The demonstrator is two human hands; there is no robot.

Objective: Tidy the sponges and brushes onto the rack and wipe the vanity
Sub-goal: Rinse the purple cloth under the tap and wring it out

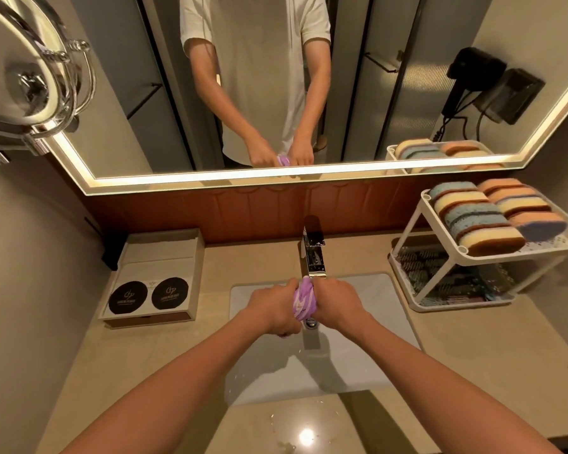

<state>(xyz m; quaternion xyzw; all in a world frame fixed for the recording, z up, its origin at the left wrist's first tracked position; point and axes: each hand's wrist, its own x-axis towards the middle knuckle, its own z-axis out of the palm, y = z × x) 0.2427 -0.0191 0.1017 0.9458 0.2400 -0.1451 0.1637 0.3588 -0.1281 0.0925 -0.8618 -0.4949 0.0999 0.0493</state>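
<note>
1. Mirror: wall-mounted with a lit border. The person's arms and the rack are seen reflected in it.
2. Vanity top: beige stone, with water droplets on the near edge.
3. Sink: a white rectangular basin sunk into the top, with a drain at its centre.
4. Rack: white, two tiers, stood at the right rear corner. The upper tier is filled with sponges in blue, yellow and orange, set on edge in two overlapping rows. The lower tier is filled with dark patterned items that cannot be identified.
5. Tray: a shallow box at the left rear. Two black round discs are laid side by side in it.
6. Faucet: chrome, with its spout pointed toward the person.
7. Cloth: purple and white stripes, twisted, held over the basin just under the spout. The visible length runs from spout toward drain; the ends are hidden in the fists.
8. Left hand and right hand: both are clenched around the cloth, knuckles nearly touching.
</note>
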